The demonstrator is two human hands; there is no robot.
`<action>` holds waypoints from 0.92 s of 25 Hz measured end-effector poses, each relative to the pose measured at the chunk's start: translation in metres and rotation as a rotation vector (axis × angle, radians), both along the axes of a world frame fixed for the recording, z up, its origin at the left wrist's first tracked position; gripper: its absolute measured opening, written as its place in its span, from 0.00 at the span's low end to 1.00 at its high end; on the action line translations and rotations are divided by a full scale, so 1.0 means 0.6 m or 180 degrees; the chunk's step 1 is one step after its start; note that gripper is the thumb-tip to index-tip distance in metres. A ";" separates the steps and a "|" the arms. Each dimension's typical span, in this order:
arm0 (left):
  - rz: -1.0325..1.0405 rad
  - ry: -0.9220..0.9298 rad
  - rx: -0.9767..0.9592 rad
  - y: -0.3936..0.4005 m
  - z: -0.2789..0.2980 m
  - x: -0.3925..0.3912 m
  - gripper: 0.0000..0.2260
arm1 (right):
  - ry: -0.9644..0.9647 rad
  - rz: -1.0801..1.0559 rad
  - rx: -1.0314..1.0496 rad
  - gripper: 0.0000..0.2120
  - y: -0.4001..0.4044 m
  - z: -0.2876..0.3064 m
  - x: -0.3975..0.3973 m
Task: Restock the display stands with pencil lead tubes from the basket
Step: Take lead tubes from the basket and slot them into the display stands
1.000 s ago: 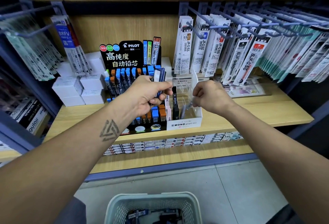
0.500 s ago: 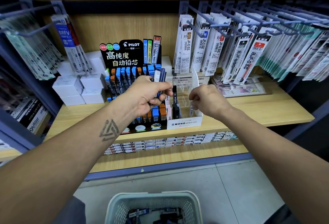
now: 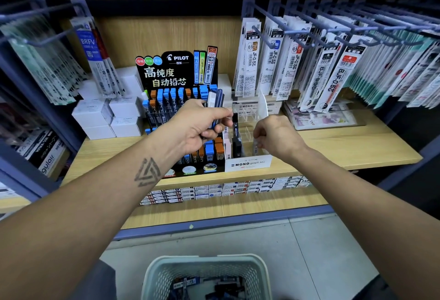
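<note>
2 display stands, 1 basket

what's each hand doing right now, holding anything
Left hand: grips a bunch of lead tubes.
Right hand: pinches one tube over the MONO stand.

Matt wood-grain shelf, clear glossy plastic stand, perforated plastic basket, glossy black card display
</note>
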State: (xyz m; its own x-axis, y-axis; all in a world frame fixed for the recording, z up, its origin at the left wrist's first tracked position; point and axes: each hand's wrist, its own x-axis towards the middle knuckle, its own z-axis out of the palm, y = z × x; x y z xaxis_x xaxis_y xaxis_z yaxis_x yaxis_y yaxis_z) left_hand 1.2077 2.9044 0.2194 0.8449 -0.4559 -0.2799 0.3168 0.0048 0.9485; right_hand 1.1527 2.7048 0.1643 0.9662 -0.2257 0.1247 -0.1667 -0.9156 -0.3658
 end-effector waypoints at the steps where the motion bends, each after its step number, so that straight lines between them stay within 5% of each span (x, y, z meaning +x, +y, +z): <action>1: 0.0001 -0.0004 0.0010 0.001 0.001 0.000 0.19 | 0.0005 -0.0006 0.0010 0.13 0.000 -0.001 0.001; 5: 0.0008 0.0012 -0.0009 0.002 0.000 0.000 0.21 | -0.0058 -0.0119 0.0030 0.15 0.003 -0.008 0.000; 13: -0.0013 -0.0010 0.0003 0.004 0.003 0.002 0.17 | -0.0103 -0.0043 -0.0238 0.04 0.026 0.012 -0.010; 23: 0.0072 0.0027 -0.0066 0.022 0.006 0.006 0.20 | 0.0104 0.0137 -0.0149 0.11 0.062 -0.009 -0.008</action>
State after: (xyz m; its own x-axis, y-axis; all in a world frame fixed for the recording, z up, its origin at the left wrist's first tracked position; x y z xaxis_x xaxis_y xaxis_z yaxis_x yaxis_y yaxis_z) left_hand 1.2111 2.9174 0.2232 0.8527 -0.4425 -0.2777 0.3244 0.0317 0.9454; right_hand 1.1480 2.7418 0.1587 0.9786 -0.1786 0.1024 -0.1380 -0.9382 -0.3174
